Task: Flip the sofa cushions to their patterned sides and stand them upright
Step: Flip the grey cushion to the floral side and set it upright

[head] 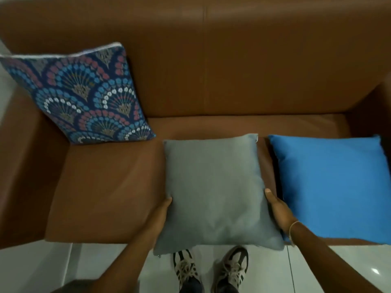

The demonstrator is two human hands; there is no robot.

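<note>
A grey cushion (pixel 215 191) lies plain side up on the middle of the brown sofa seat (pixel 105 187), its near edge overhanging the front. My left hand (pixel 163 210) grips its left edge and my right hand (pixel 279 210) grips its right edge, fingers tucked underneath. A patterned cushion (pixel 84 96) with blue and pink fans stands upright in the left corner against the backrest. A plain blue cushion (pixel 330 185) lies flat on the right of the seat.
The sofa backrest (pixel 232 70) runs across the top, with armrests at the left (pixel 19 166) and right (pixel 376 106). Pale tiled floor (pixel 63 267) lies in front, where my two shoes (pixel 211 269) stand close to the seat.
</note>
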